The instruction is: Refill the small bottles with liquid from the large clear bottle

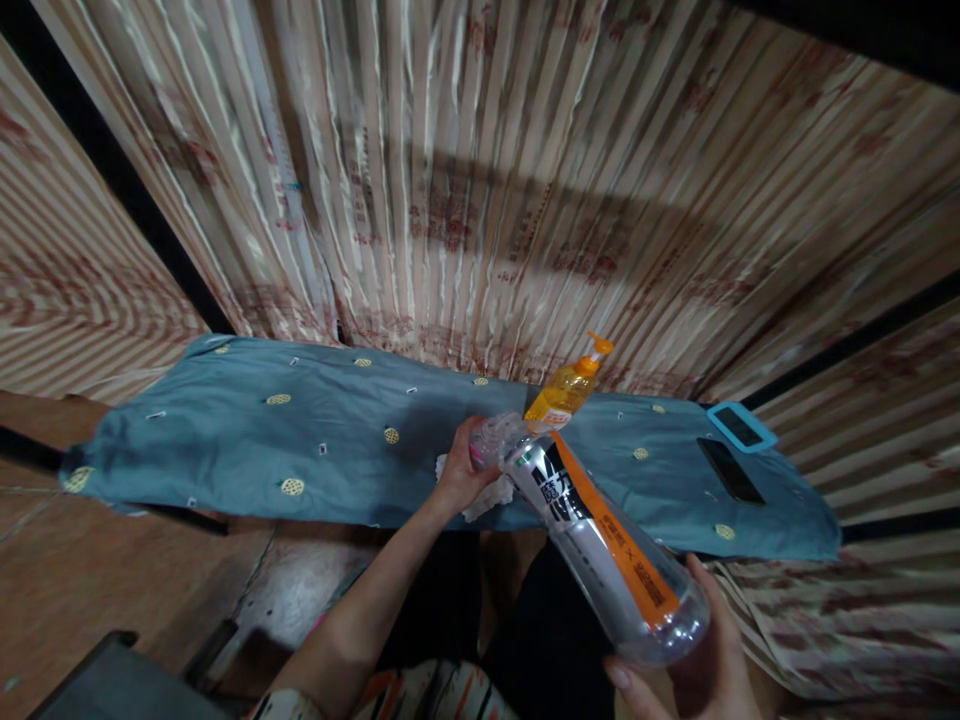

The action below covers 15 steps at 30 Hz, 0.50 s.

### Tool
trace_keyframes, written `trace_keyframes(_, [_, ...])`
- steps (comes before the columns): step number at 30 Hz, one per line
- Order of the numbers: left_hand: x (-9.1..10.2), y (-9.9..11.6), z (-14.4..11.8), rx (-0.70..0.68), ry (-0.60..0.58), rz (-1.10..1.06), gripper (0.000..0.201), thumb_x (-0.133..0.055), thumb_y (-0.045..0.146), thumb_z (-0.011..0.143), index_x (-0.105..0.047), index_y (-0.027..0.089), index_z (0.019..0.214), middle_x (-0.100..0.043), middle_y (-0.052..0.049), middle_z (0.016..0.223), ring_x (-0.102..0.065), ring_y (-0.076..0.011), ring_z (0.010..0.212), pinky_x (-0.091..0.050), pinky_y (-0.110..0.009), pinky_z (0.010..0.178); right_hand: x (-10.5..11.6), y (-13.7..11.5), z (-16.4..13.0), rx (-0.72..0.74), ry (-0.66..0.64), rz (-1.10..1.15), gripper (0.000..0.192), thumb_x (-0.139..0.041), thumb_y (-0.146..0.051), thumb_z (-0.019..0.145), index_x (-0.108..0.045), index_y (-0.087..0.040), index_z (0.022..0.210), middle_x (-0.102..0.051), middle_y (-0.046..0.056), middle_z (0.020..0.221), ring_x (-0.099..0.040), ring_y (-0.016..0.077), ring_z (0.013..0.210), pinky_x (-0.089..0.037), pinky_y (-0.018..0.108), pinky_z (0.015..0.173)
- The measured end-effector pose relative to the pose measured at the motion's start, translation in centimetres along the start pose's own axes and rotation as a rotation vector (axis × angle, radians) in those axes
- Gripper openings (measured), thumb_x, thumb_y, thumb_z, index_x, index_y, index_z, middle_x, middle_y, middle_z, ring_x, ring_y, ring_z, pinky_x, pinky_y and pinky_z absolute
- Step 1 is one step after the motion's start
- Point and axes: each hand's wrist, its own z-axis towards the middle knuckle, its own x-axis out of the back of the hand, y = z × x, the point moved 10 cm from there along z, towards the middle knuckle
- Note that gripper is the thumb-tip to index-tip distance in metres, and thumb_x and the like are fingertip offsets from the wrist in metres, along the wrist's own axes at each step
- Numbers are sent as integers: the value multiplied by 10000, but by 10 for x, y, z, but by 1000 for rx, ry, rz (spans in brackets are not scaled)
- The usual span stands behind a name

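My right hand [705, 650] is wrapped around the base of a large clear plastic bottle [592, 550] with a silver and orange label. The bottle is tilted, its base toward me and its narrower end up and to the left. At that end, my left hand [459, 478] grips a clear plastic piece [496, 438], possibly a cup or the bottle's top; I cannot tell which, nor whether the two are joined. A crumpled white tissue [484, 498] lies on the cloth below my left hand. Just behind the bottle stands a yellow pump bottle [562, 390] with an orange pump head.
A blue-green patterned cloth [247, 440] covers the narrow table. At its right end lie a dark phone [731, 470] and a blue-framed device [742, 427]. A pleated curtain [465, 200] hangs behind, with dark frame posts [112, 170] at the sides. A grey seat [112, 685] stands lower left.
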Motion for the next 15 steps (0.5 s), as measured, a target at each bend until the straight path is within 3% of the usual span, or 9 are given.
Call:
trace_keyframes(7, [0,3,0,-25,8,14,807,-880,222,645,-484,229,1349,-590,-120,1396,-574,-312,1330,-411,-519,1192,-1,3,-2,-77,50,-24,1154,-786,-698,711,-306,-178,1623,-547,195,1462,-634,390,1225,-602,446,865])
trace_keyframes(15, [-1,2,1,-13,-16,32,824,-871,222,652,-459,213,1365,-586,-136,1393,-585,-315,1318,-425,-517,1181,0,-5,-5,-67,101,-8,1101,-794,-688,713,-379,-158,1585,-602,204,1392,-714,359,1058,-629,423,783])
